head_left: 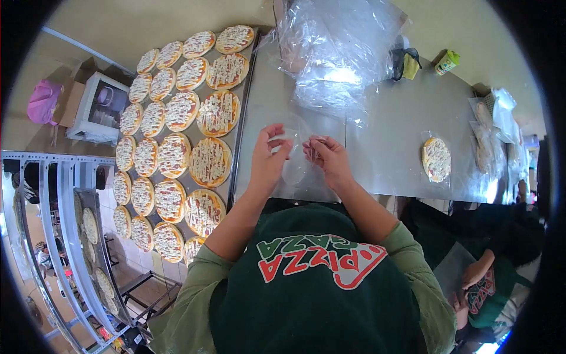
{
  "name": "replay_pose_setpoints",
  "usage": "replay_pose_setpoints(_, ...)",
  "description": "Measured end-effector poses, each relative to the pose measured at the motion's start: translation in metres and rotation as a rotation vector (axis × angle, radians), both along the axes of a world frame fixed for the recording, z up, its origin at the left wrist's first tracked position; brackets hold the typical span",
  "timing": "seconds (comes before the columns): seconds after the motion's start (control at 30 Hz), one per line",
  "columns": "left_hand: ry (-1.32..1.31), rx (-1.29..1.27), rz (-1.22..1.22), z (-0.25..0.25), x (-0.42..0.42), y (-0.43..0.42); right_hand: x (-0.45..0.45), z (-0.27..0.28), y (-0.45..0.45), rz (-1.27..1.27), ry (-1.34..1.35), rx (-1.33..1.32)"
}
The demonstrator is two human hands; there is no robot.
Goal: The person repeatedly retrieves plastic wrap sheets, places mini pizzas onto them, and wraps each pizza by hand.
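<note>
Near the front edge of the metal table (377, 165), my left hand (272, 154) has its fingers curled at the left side of a clear plastic bag (295, 168). Opposite it, my right hand (328, 158) pinches the bag's right side between thumb and fingers. The bag hangs between the two hands and looks empty. Just beyond them lies a large heap of clear plastic bags (336, 65). Left of my hands, rows of small topped pizzas (210, 161) cover a tray (246, 88).
A wrapped pizza (436, 159) lies at the table's right. Bagged items (486, 138) stand at the far right, and a green cup (448, 62) at the back. A co-worker (489, 277) is at lower right. A metal rack (65, 236) with trays stands at left.
</note>
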State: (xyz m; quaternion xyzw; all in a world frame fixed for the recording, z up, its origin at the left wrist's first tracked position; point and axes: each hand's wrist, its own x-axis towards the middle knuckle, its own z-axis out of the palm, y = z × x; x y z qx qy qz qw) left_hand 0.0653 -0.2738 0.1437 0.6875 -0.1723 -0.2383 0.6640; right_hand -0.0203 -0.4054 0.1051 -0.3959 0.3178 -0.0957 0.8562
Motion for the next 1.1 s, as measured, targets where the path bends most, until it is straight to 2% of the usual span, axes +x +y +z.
replay_pose_setpoints(0.1,-0.191,0.343,-0.145,-0.013,-0.002,-0.002,-0.003,0.018,0.016,0.004,-0.038,0.031)
replay_pose_setpoints(0.2,0.083,0.357,-0.209,-0.016,0.003,-0.004,-0.006,0.013,0.014,-0.125,-0.03,-0.13)
replay_pose_setpoints(0.3,-0.136,0.369,-0.091,-0.027,0.0,-0.001,-0.017,0.013,0.0,-0.168,-0.008,-0.288)
replay_pose_setpoints(0.4,-0.124,0.189,-0.091,-0.032,-0.006,-0.012,-0.023,0.02,0.011,0.023,0.03,-0.772)
replay_pose_setpoints(0.5,0.87,-0.261,-0.025,0.002,-0.006,-0.018,-0.041,-0.009,-0.02,-0.032,0.135,-1.285)
replay_pose_setpoints(0.6,0.971,-0.427,-0.192,-0.012,-0.015,-0.02,-0.058,-0.012,-0.042,-0.058,0.291,-1.219)
replay_pose_setpoints(0.63,0.822,-0.349,-0.124,-0.016,-0.018,-0.025,-0.058,-0.013,-0.044,-0.109,0.29,-1.208)
replay_pose_setpoints(0.73,0.423,-0.167,0.027,-0.026,-0.033,-0.048,-0.042,-0.016,-0.051,-0.255,0.099,-0.129)
replay_pose_setpoints(0.8,0.231,-0.108,0.071,-0.043,-0.041,-0.057,-0.033,0.032,-0.001,-0.203,-0.007,0.035)
replay_pose_setpoints(0.83,0.441,-0.145,0.081,-0.032,-0.043,-0.055,-0.034,0.048,0.015,-0.176,-0.056,0.122)
replay_pose_setpoints(0.9,0.86,-0.213,0.097,0.003,-0.035,-0.044,-0.044,0.018,-0.023,-0.323,0.055,0.05)
replay_pose_setpoints(0.97,0.934,-0.22,0.058,-0.012,-0.011,-0.029,-0.061,-0.029,-0.078,-0.482,0.213,-0.026)
replay_pose_setpoints(1.03,0.914,-0.182,0.116,-0.04,-0.004,-0.025,-0.089,-0.065,-0.106,-0.476,0.169,0.125)
replay_pose_setpoints(1.1,0.798,-0.082,0.246,-0.071,-0.005,-0.025,-0.1,-0.097,-0.119,-0.443,0.33,-0.451)
